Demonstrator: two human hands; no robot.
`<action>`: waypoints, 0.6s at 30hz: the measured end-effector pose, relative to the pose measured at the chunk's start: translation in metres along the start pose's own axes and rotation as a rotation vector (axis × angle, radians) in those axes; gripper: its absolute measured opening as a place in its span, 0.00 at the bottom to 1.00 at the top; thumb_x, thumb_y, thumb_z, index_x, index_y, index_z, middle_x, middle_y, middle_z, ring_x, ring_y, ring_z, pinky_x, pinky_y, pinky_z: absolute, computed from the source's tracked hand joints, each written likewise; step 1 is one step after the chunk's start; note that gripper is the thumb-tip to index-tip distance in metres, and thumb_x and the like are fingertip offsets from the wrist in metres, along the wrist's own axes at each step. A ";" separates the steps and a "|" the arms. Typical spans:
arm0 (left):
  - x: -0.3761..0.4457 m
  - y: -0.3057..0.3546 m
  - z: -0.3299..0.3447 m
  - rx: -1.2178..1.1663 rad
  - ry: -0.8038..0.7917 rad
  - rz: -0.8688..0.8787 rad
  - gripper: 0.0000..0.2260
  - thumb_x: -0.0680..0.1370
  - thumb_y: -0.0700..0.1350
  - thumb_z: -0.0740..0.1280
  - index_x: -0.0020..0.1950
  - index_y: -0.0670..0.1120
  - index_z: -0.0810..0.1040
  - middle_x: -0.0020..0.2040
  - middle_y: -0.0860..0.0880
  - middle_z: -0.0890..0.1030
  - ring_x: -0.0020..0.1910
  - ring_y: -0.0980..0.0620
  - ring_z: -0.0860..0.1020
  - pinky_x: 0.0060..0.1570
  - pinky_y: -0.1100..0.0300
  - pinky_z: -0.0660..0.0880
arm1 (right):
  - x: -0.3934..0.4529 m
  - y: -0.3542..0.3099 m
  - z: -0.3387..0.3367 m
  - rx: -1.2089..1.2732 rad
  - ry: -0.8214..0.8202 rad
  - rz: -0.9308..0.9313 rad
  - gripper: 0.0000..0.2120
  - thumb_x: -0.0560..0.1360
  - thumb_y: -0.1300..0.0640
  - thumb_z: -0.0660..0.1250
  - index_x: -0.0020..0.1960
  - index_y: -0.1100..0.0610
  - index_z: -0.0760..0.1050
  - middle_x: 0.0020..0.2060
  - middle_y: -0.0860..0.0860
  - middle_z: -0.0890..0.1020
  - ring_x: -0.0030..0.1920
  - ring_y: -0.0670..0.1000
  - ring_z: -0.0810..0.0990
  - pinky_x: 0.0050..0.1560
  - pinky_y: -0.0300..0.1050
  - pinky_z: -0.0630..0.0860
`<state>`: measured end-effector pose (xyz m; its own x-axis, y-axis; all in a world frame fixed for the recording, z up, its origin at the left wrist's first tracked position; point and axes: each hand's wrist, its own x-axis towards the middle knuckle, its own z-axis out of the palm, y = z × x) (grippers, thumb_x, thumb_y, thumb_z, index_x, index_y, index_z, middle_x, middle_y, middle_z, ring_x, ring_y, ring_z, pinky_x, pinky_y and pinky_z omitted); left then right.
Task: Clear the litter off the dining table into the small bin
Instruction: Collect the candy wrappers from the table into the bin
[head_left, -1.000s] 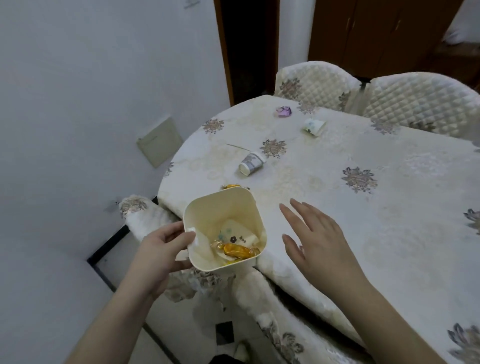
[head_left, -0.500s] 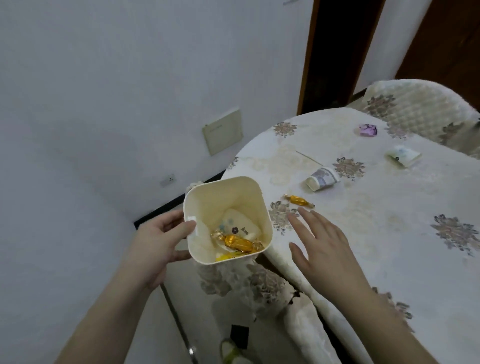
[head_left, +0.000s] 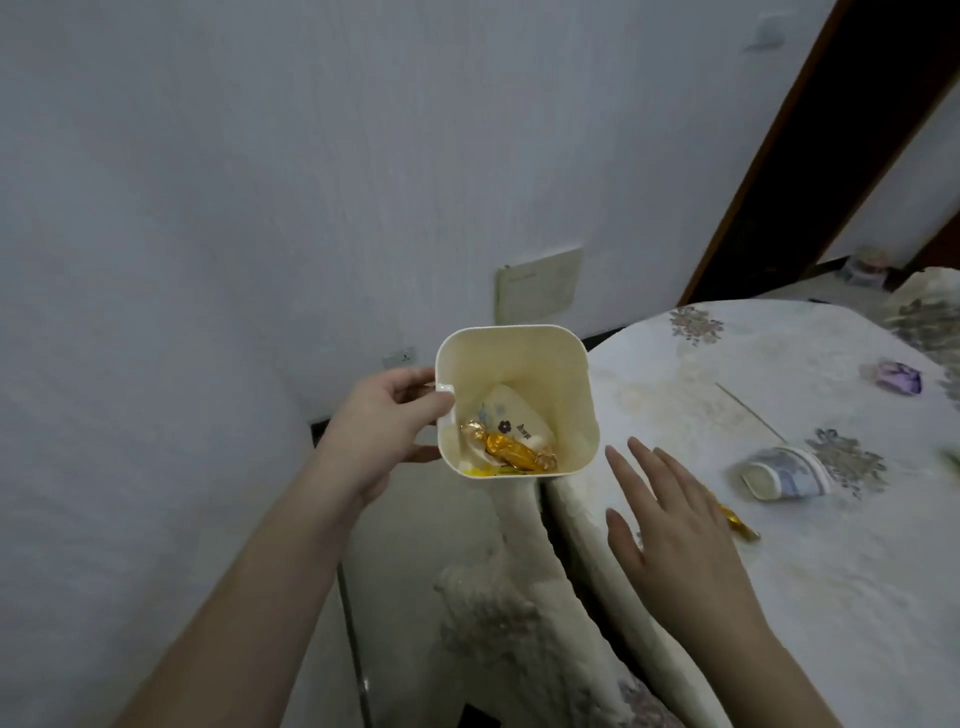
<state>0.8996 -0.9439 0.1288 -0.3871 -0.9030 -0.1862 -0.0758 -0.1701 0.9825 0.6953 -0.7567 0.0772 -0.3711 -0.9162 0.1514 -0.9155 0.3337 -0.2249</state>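
My left hand (head_left: 384, 426) grips the left wall of a small cream square bin (head_left: 566, 364), held at the table's edge. Inside the bin lie a gold-wrapped candy (head_left: 511, 451) and a white packet with a flower print (head_left: 514, 422). My right hand (head_left: 675, 525) hovers flat and open over the tablecloth, just right of the bin. A gold candy wrapper (head_left: 737, 525) lies partly hidden behind that hand. A crumpled paper cup (head_left: 784, 472) lies on its side beyond it. A purple wrapper (head_left: 897, 377) and a thin stick (head_left: 750, 412) lie farther back.
The round table (head_left: 831, 597) wears a cream flowered cloth that hangs down in folds below the bin. A covered chair (head_left: 930, 312) stands at the far right. A grey wall fills the left, with a dark door frame (head_left: 810, 156) behind.
The view has swung left toward the wall. The bin stays in my left hand at the table edge. My right hand has drawn over the gold wrapper, now partly covered.
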 end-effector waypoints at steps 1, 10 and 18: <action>0.006 0.001 -0.001 -0.004 0.004 -0.002 0.11 0.77 0.37 0.69 0.50 0.53 0.84 0.41 0.55 0.87 0.40 0.59 0.85 0.33 0.58 0.82 | 0.005 -0.002 0.001 -0.006 0.008 -0.001 0.24 0.77 0.53 0.62 0.73 0.52 0.66 0.72 0.54 0.70 0.72 0.58 0.67 0.68 0.60 0.68; 0.038 -0.011 -0.004 -0.018 0.004 -0.070 0.11 0.77 0.37 0.70 0.53 0.53 0.84 0.47 0.49 0.87 0.43 0.56 0.85 0.34 0.57 0.82 | 0.039 0.006 0.016 -0.051 -0.074 0.040 0.27 0.77 0.52 0.63 0.75 0.51 0.62 0.74 0.52 0.66 0.74 0.56 0.63 0.71 0.55 0.61; 0.084 -0.013 0.026 0.056 -0.065 -0.124 0.11 0.77 0.38 0.71 0.52 0.53 0.84 0.43 0.52 0.87 0.41 0.57 0.85 0.32 0.58 0.81 | 0.068 0.043 0.030 -0.031 -0.066 0.108 0.27 0.76 0.53 0.66 0.74 0.53 0.65 0.72 0.54 0.69 0.72 0.58 0.67 0.68 0.57 0.66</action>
<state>0.8440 -1.0070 0.1007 -0.4302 -0.8486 -0.3080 -0.1775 -0.2550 0.9505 0.6348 -0.8111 0.0492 -0.4576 -0.8868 0.0638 -0.8755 0.4370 -0.2062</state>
